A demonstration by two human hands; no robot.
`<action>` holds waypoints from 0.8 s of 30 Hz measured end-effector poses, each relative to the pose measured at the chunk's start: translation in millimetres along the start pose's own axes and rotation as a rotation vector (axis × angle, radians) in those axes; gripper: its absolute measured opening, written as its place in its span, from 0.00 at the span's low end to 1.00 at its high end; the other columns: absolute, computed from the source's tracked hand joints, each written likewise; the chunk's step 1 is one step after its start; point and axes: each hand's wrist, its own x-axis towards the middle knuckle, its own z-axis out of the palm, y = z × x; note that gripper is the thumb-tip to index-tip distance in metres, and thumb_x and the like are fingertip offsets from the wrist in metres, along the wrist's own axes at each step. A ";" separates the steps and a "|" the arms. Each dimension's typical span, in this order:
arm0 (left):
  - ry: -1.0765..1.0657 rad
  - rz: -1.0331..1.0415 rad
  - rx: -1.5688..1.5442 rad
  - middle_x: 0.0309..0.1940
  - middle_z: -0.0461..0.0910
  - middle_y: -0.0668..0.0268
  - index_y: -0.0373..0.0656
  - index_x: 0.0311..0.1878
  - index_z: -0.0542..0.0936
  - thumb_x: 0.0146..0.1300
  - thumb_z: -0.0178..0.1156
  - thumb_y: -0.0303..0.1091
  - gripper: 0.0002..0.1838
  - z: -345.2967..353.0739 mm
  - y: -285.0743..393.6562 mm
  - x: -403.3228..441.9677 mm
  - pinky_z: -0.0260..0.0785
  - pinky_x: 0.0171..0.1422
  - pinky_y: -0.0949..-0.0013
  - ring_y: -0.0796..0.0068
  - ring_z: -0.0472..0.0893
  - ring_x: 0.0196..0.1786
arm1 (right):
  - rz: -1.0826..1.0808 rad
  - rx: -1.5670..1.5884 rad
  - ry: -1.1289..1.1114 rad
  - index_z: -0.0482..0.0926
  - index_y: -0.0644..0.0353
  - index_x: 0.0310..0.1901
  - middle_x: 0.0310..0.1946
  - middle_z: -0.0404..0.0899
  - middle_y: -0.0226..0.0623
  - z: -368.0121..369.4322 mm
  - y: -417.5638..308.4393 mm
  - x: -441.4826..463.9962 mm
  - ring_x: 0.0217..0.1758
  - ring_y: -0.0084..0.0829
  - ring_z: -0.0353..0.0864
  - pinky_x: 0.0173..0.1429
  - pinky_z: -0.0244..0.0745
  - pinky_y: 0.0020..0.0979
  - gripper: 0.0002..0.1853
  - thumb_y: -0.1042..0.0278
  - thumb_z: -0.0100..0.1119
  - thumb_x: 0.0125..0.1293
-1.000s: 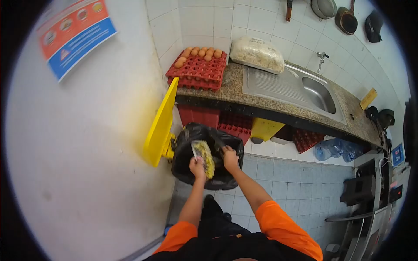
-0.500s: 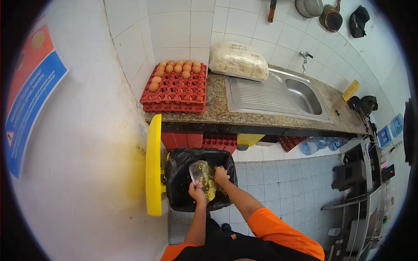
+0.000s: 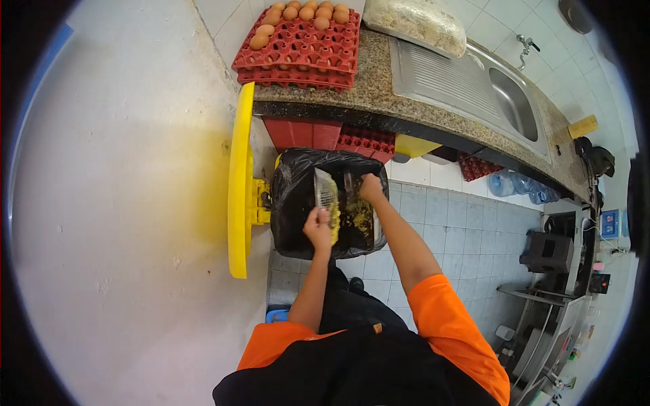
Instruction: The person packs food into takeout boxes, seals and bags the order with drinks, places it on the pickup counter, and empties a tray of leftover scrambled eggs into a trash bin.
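My left hand [image 3: 317, 229] is closed around the near end of a clear, ridged plastic tray [image 3: 326, 191], tilted on its side over the bin. Yellow-green food mush [image 3: 334, 223] clings to the tray's right edge. My right hand [image 3: 370, 188] is closed at the bin's right side, gripping a see-through plastic piece [image 3: 350, 186] smeared with yellow bits; its full shape is hard to make out. Both hands are over the mouth of a bin lined with a black bag [image 3: 290, 174]. The bin's yellow lid [image 3: 240, 183] stands open at the left.
Above the bin, a granite counter [image 3: 379, 74] carries stacked red egg trays [image 3: 298, 51] with brown eggs, a large wrapped bundle [image 3: 416, 24] and a steel sink [image 3: 518, 105]. Red crates [image 3: 305, 133] and water bottles [image 3: 518, 184] sit underneath. A white wall [image 3: 135, 203] borders the left.
My view has tipped downward. My hands have moved apart: the clear tray is turned more on edge in my left hand, and the see-through piece in my right hand is now separate from it.
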 end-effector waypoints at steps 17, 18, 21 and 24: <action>0.040 0.129 0.196 0.22 0.74 0.66 0.30 0.37 0.74 0.60 0.50 0.32 0.12 -7.7 7.5 -34.7 0.62 0.30 0.76 0.80 0.70 0.25 | 0.207 0.111 -0.074 0.68 0.51 0.50 0.53 0.63 0.34 -27.6 -21.3 -80.9 0.58 0.42 0.62 0.53 0.59 0.53 0.20 0.70 0.52 0.53; -0.082 0.088 0.251 0.24 0.74 0.64 0.30 0.38 0.74 0.60 0.52 0.33 0.13 -2.5 2.8 -20.9 0.64 0.33 0.74 0.78 0.71 0.27 | 0.234 0.117 -0.091 0.69 0.53 0.48 0.52 0.65 0.35 -31.4 -35.7 -75.4 0.57 0.43 0.63 0.54 0.61 0.50 0.18 0.70 0.51 0.54; -0.252 0.130 0.097 0.27 0.75 0.63 0.29 0.38 0.74 0.59 0.52 0.33 0.13 17.5 -4.7 -34.7 0.64 0.38 0.72 0.76 0.72 0.30 | 0.198 0.302 -0.221 0.71 0.55 0.46 0.52 0.66 0.37 -9.5 -29.6 -46.3 0.56 0.44 0.65 0.53 0.62 0.49 0.16 0.68 0.52 0.53; -0.178 0.185 0.192 0.25 0.76 0.59 0.29 0.35 0.75 0.58 0.51 0.31 0.12 9.6 2.0 -31.5 0.66 0.36 0.70 0.73 0.71 0.27 | 0.250 0.396 -0.078 0.72 0.55 0.45 0.50 0.67 0.39 -32.4 -20.0 -67.0 0.55 0.45 0.66 0.53 0.62 0.51 0.15 0.68 0.52 0.53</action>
